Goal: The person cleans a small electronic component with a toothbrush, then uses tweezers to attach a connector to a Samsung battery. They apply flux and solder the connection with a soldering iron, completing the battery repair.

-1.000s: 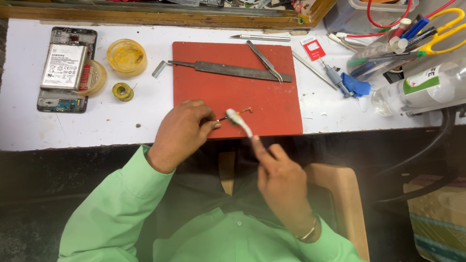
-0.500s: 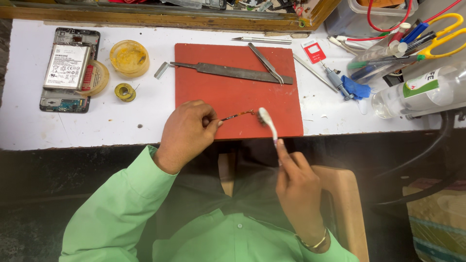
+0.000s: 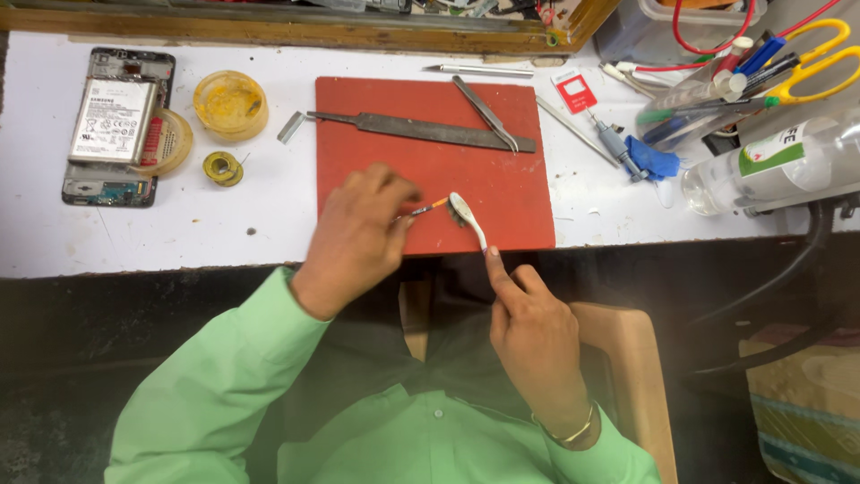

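Observation:
My left hand point(image 3: 358, 235) pinches a thin orange flex strip point(image 3: 428, 208) over the front edge of the red mat point(image 3: 502, 193). My right hand point(image 3: 535, 336) holds a white toothbrush point(image 3: 468, 220) by its handle. The brush head touches the free end of the strip. Both hands hover just above the mat's near edge, in front of my green shirt.
On the mat lie a long metal file point(image 3: 421, 131) and tweezers point(image 3: 485, 112). To the left on the white bench sit an opened phone point(image 3: 115, 125), a yellow flux tin point(image 3: 230, 104) and a solder spool point(image 3: 221, 167). Scissors point(image 3: 811, 58), pens and a clear bottle point(image 3: 770, 166) crowd the right.
The brush head has swung from right of the strip back to its tip, and my left hand has lifted a little over the mat's edge.

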